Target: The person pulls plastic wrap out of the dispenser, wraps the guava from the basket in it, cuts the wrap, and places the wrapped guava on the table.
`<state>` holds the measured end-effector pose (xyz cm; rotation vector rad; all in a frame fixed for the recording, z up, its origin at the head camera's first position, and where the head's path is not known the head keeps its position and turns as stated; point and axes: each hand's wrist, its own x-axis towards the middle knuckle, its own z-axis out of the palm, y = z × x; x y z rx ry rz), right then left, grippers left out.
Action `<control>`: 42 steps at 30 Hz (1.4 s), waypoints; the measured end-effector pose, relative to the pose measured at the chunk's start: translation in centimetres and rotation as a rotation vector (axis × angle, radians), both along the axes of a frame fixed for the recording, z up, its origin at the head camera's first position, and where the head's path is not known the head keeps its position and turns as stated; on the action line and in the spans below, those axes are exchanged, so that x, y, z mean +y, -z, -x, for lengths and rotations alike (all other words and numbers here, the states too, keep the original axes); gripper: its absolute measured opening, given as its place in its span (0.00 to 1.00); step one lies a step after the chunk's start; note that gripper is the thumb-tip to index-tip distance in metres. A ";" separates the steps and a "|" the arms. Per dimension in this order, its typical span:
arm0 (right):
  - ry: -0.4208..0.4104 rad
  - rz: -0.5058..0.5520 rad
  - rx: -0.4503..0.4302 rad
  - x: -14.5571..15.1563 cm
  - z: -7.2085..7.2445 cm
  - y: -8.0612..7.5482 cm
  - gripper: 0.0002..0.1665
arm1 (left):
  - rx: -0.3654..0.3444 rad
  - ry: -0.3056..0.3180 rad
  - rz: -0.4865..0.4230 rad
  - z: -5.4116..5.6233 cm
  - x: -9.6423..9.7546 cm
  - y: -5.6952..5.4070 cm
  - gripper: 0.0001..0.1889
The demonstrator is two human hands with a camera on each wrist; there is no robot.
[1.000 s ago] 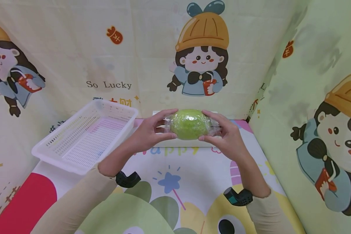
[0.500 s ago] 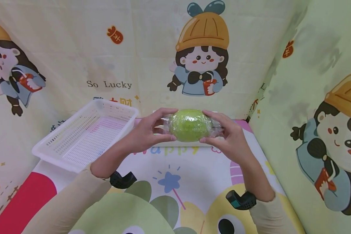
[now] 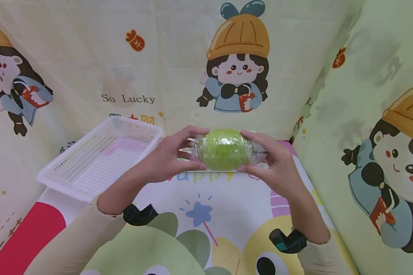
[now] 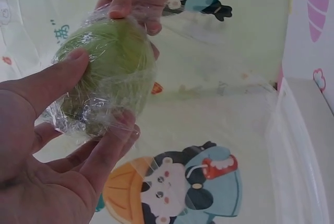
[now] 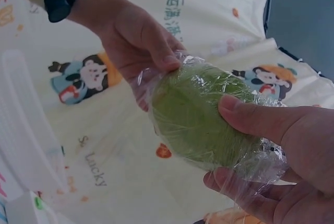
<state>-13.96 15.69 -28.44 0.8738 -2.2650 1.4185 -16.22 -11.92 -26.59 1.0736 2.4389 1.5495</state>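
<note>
A green oval fruit (image 3: 223, 149) wrapped in clear plastic film is held up between both hands in the head view. The left hand (image 3: 168, 154) grips its left end, thumb on the near side and fingers on the far side. Its right end is gripped the same way by the right hand (image 3: 273, 160). Bunched, crinkled film (image 3: 259, 152) sticks out at both ends. In the left wrist view, the left thumb presses on the fruit (image 4: 112, 62), with fingers beneath it. The right wrist view has the right thumb on the wrapped fruit (image 5: 198, 114).
A white perforated plastic basket (image 3: 103, 156) stands at the left, close to the left forearm. Behind and below the fruit lies a white object (image 3: 206, 170), mostly hidden. Printed cloth walls (image 3: 179, 76) close off the back and sides of the patterned tabletop (image 3: 234, 206).
Both hands have moved slightly apart and toward the camera with the fruit, which looks a little larger and lower. Both forearms have shifted outward. The basket stays put.
</note>
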 end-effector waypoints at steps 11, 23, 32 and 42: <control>-0.027 0.026 -0.018 0.1 -0.2 -0.2 0.47 | -0.034 0.018 -0.012 -0.4 0.1 -0.2 0.38; -0.011 0.095 -0.381 0.4 0.8 2.7 0.35 | -0.149 0.012 0.099 0.6 -0.1 2.7 0.36; -0.017 0.098 -0.482 0.5 1.5 4.6 0.26 | 0.088 0.025 -0.025 1.0 0.0 5.3 0.50; -0.024 0.103 -0.569 0.4 1.8 5.8 0.22 | -0.028 0.062 -0.140 1.4 0.5 7.7 0.40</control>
